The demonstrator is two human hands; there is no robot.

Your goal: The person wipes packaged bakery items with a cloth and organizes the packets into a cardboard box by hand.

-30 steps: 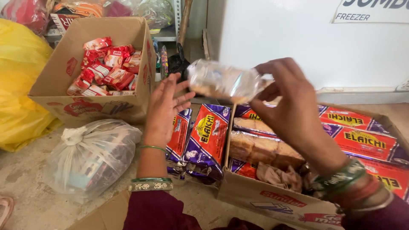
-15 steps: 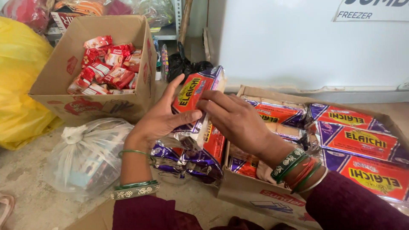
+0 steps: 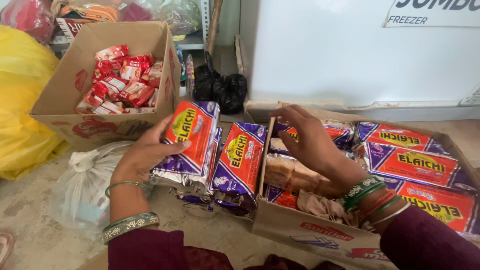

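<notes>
My left hand (image 3: 146, 152) presses an orange-and-purple snack packet (image 3: 190, 137) upright against a row of like packets (image 3: 240, 160) standing on the floor just outside a cardboard box. My right hand (image 3: 307, 137) reaches into that box (image 3: 320, 235), fingers curled over the packets (image 3: 415, 162) lying inside, touching the ones near the box's left wall. It grips nothing I can see. Both wrists wear green bangles.
A second cardboard box (image 3: 65, 95) of small red packets stands at the back left. A clear knotted plastic bag (image 3: 85, 185) lies by my left wrist, a yellow bag (image 3: 20, 100) at far left, a black bag (image 3: 220, 90) by the white freezer (image 3: 350, 50).
A second ago my right hand held up a clear plastic wrap; then both hands set an orange packet down. Now the left hand steadies that packet and the right hand is in the box.
</notes>
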